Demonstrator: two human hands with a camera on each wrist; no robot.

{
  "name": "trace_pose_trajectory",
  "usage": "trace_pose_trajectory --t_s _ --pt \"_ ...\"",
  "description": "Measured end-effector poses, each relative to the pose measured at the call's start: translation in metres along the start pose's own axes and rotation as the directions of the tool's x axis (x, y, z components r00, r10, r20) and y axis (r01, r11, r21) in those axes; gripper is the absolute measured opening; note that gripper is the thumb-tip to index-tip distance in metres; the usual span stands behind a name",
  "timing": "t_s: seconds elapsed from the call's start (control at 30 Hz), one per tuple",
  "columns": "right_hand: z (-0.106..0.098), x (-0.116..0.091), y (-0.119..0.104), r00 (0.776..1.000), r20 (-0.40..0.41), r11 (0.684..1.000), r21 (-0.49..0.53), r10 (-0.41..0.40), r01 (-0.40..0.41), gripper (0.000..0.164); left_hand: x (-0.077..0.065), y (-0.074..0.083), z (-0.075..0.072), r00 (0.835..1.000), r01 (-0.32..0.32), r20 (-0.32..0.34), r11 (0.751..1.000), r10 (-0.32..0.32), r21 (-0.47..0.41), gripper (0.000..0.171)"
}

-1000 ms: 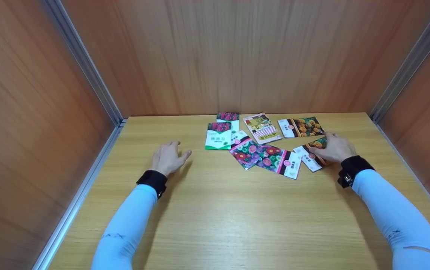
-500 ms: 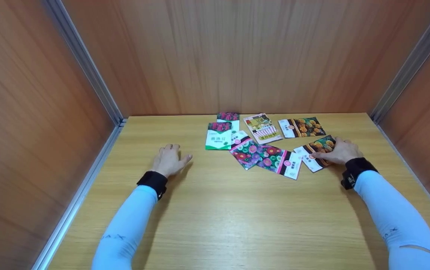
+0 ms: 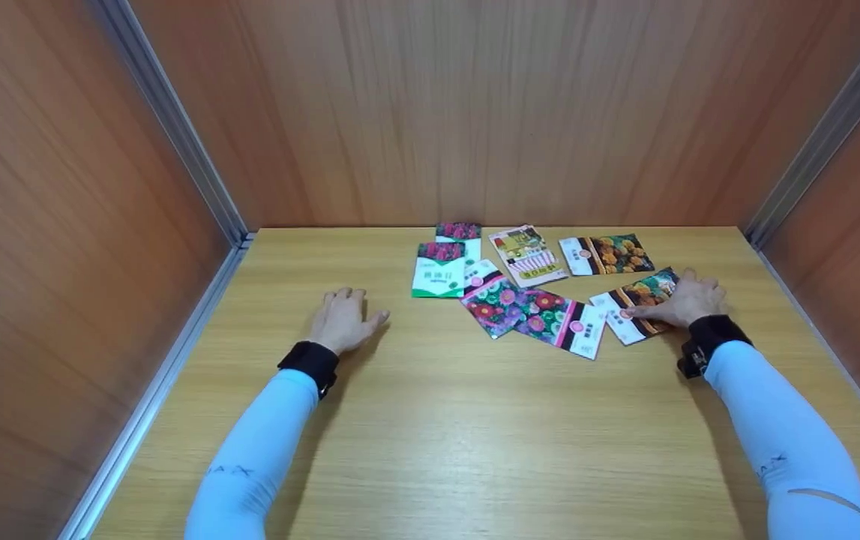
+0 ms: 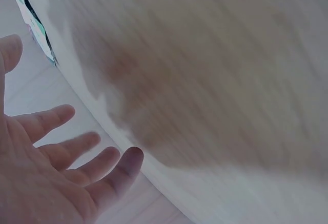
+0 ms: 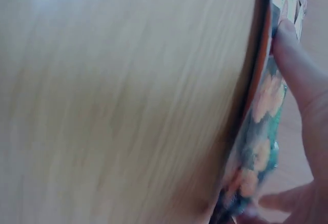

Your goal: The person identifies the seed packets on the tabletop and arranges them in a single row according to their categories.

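Observation:
My right hand [image 3: 686, 301] is at the near orange-flower seed packet [image 3: 651, 289], at the right of the table. In the right wrist view the thumb [image 5: 288, 42] presses on the seed packet [image 5: 264, 101] near its white end, while other fingertips touch its far end; the packet looks slightly bowed. Several finger parts are hidden behind the hand in the head view. To the left, my left hand [image 3: 341, 321] hovers low over the table with fingers spread and holds nothing. The left wrist view shows its loosely bent fingers [image 4: 77, 149].
Another orange-flower packet [image 3: 613, 255] lies behind. Two pink-flower packets [image 3: 491, 300] overlap in the middle. Two green-and-white packets [image 3: 438, 274] overlap at left, and a yellow-and-pink packet [image 3: 527, 256] lies between. Wooden panels [image 3: 474, 112] enclose the table [image 3: 430, 420].
My right hand has slid a little to the right along the orange-flower packet, uncovering more of its picture. The left hand has barely moved. The packets stay in place.

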State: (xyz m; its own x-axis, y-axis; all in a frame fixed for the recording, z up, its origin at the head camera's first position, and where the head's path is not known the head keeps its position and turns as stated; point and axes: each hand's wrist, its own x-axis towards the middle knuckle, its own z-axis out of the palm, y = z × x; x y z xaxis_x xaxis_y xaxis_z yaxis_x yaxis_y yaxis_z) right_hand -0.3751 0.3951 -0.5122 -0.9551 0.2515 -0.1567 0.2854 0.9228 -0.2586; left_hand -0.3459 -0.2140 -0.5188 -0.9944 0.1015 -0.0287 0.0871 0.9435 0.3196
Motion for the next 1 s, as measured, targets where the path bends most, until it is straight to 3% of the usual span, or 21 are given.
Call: trace_pose_trajectory --t_s 0.23,0.47,0.73,1.0 --pt "0.000 -0.007 -0.012 0.997 -0.031 0.996 0.057 0.070 -0.068 0.140 0.001 0.002 0.003 1.000 0.011 -0.009 0.999 -0.011 0.030 0.082" --pt "0.004 -0.002 -0.007 0.997 -0.074 0.995 0.098 0.010 -0.002 0.125 0.000 0.005 0.008 1.000 0.017 -0.006 1.000 -0.016 0.019 0.080" --pt "-0.007 -0.002 -0.003 0.993 -0.092 0.992 0.100 -0.070 0.079 0.087 0.000 0.008 0.008 1.000 -0.001 -0.009 1.000 0.001 0.019 0.081" --pt "-0.019 -0.010 0.000 0.978 -0.124 0.981 0.078 -0.169 0.180 0.078 -0.001 0.010 0.007 1.000 -0.014 -0.002 1.000 0.015 0.022 0.080"
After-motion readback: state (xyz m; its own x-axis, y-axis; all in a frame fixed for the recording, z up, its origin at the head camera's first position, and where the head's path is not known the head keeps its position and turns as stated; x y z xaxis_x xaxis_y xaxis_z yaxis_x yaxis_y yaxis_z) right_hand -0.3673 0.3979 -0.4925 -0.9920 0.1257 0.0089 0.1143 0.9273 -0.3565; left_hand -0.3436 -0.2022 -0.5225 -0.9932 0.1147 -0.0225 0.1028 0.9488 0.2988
